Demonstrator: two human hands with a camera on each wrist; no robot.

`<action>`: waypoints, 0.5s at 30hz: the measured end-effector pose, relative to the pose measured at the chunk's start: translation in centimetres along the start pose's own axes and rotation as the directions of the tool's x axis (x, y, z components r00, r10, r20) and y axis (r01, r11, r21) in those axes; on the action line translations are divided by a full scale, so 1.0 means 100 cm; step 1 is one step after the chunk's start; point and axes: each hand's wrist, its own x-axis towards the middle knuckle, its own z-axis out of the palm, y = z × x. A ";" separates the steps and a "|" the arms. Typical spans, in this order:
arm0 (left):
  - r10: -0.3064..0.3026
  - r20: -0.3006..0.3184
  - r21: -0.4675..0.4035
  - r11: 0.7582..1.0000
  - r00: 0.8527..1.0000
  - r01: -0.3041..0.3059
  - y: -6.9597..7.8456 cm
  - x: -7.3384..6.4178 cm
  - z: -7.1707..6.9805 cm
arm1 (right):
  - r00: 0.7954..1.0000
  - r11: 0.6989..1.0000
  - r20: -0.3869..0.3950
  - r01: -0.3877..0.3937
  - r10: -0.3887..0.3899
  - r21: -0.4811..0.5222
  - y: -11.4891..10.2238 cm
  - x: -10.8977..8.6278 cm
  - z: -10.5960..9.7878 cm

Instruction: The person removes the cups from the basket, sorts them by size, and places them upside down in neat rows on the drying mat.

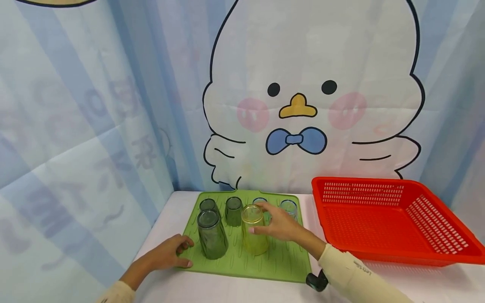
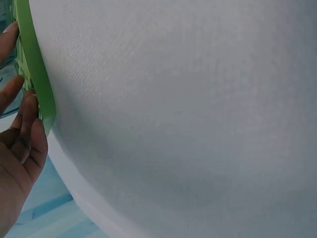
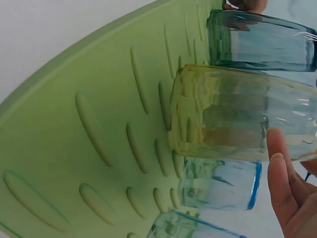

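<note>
A tall yellow glass [image 1: 254, 243] stands on a ridged green mat [image 1: 242, 269]. My right hand [image 1: 279, 224] holds the glass near its top, thumb on the near side and fingers toward the back; the thumb and a finger [image 3: 282, 186] also show against it in the right wrist view. To its left stands a tall dark green glass [image 1: 213, 237]. My left hand [image 1: 168, 253] is at the mat's front left corner, fingers loosely bent and touching its edge, also visible in the left wrist view [image 2: 20, 153].
Behind the tall glasses are two small dark glasses [image 1: 233, 212] and two small blue-rimmed glasses [image 1: 289, 207], one partly hidden by my right hand. A red plastic basket [image 1: 379, 248] sits right of the mat. A printed curtain [image 1: 310, 54] hangs behind the white table.
</note>
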 end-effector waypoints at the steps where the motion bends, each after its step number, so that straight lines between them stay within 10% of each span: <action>1: 0.001 -0.002 0.003 1.000 1.000 -0.001 0.001 -0.001 0.000 | 1.000 1.000 -0.002 0.001 -0.001 -0.008 0.000 0.000 -0.001; 15: -0.006 0.058 0.009 1.000 0.998 0.005 0.043 -0.022 -0.016 | 0.999 0.999 -0.017 -0.031 0.031 -0.007 -0.006 -0.033 -0.033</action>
